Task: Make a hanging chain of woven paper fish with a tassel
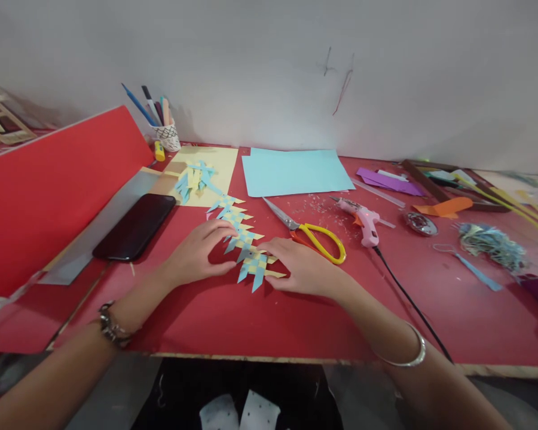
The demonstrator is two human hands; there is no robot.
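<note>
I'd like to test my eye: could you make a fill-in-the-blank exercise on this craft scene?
The left hand and right hand sit either side of a woven paper strip, coloured light blue and ____.
The pink plastic glue gun lies to the ____ of the metal-bladed scissors with a yellow handle loop.
The black rectangular phone lies to the strip's ____.
Missing words: yellow; right; left.

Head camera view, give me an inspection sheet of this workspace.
Surface: red tabletop, small pale scraps near the scissors.
Work in hand: yellow-and-blue woven paper strip, lying on the tabletop.
Clutter: phone, light-blue paper, pen cup; pink glue gun right of the scissors.
Hands: left hand and right hand at the strip's sides, both curved open.
Cables: black cord runs from the glue gun toward the near edge.
Surroundings: grey wall behind the tabletop.
</note>
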